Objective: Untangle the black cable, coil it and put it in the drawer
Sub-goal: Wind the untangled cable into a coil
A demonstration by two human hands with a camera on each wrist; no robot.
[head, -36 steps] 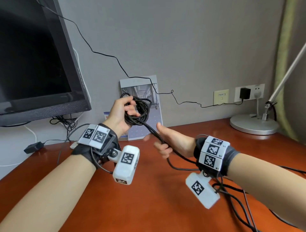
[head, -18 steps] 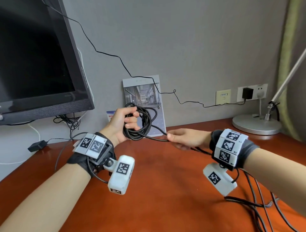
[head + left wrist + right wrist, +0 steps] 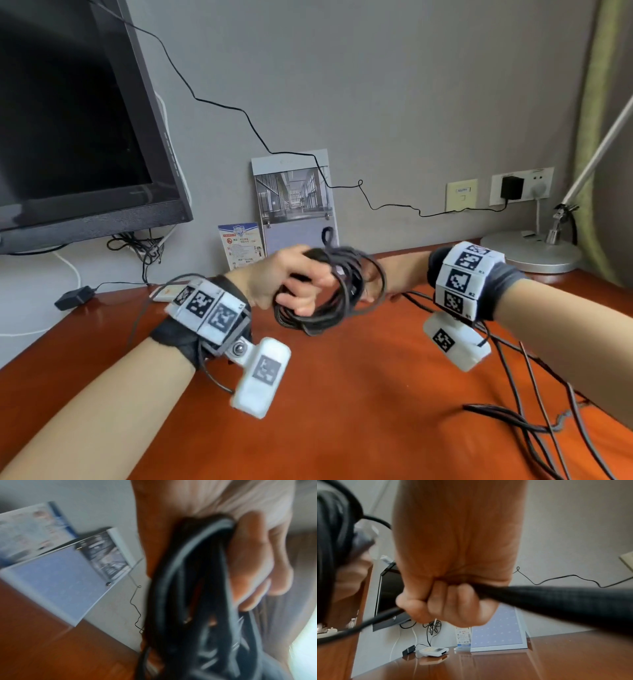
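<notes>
Both hands seemingly grip blurred black cable.

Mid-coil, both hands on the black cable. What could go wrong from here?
1. The left hand holds several uneven loops of the black cable; one may slip off as the next wrap is added.
2. The uncoiled tail lies crossed among the other cables on the desk; the right hand pulling it in could snag.
</notes>
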